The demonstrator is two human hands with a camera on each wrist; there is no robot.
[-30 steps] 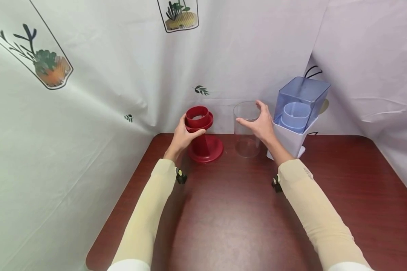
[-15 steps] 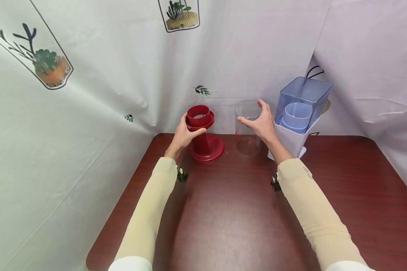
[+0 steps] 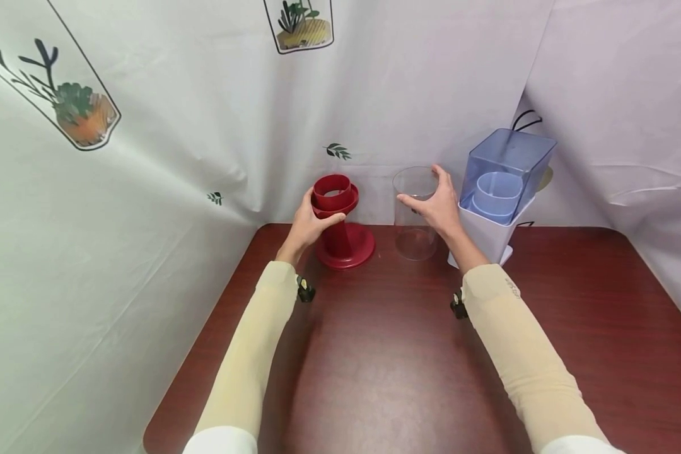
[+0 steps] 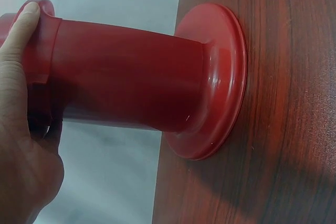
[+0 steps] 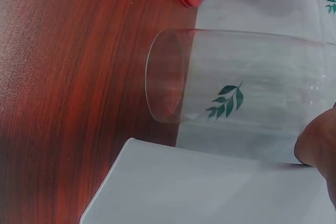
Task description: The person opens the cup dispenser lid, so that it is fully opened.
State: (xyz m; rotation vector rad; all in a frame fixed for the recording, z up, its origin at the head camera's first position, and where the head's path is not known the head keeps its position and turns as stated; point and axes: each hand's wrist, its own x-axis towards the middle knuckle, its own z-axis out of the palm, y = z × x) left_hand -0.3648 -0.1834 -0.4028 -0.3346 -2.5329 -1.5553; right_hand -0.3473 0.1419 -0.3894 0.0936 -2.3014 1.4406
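Observation:
My left hand (image 3: 308, 224) grips the collar of a red plastic stand (image 3: 340, 243), which has a ring-shaped top, a hollow column and a round flared base. In the left wrist view the thumb lies along the collar of the red stand (image 4: 126, 74). With thumb and fingers spread around it, my right hand (image 3: 439, 205) holds a clear, open cylinder (image 3: 411, 224) near its upper rim. The right wrist view shows the lower end of the clear cylinder (image 5: 236, 77) and part of the thumb (image 5: 317, 142); the other fingers are out of sight there. Both things are upright.
Just right of the cylinder stands a white dispenser (image 3: 482, 234) with a translucent blue cover (image 3: 511, 151), close to my right hand. Behind the dark red-brown table (image 3: 386, 353) hangs a white curtain (image 3: 363, 94) with plant prints, which also runs along the left.
Both hands keep their holds. The red stand and the clear cylinder have shifted very slightly upward in the head view, while the dispenser has stayed in place.

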